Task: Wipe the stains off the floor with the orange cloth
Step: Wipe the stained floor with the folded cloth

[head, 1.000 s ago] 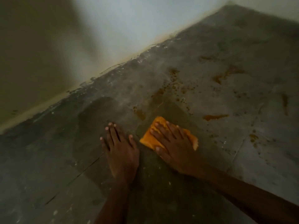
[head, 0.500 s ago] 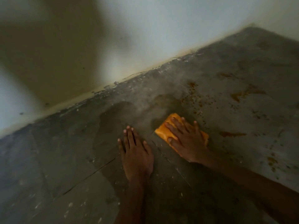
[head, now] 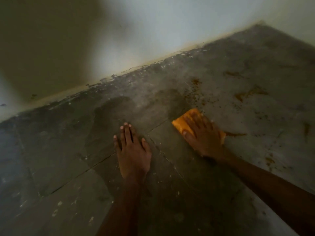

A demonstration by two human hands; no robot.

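Note:
The folded orange cloth point(head: 181, 124) lies flat on the grey tiled floor point(head: 187, 167), and my right hand point(head: 202, 137) presses down on it with straight, spread fingers. Most of the cloth is hidden under that hand. My left hand point(head: 133, 150) rests flat on the bare floor to the left, fingers straight, holding nothing. Brown stains point(head: 196, 94) speckle the floor just beyond the cloth. A larger brown smear point(head: 250, 93) sits farther right, and a thin streak point(head: 236, 134) lies right beside the cloth's right edge.
A pale wall point(head: 153, 31) meets the floor along a chipped, yellowish base line point(head: 136, 67) running diagonally behind the hands. Darker damp patches point(head: 110, 111) mark the floor ahead of my left hand. More small brown spots point(head: 269, 160) dot the floor at right.
My right hand has slid the cloth forward, away from me, over the brown spots; wiped floor behind it looks darker. My left hand stayed planted. The view tilted upward toward the wall.

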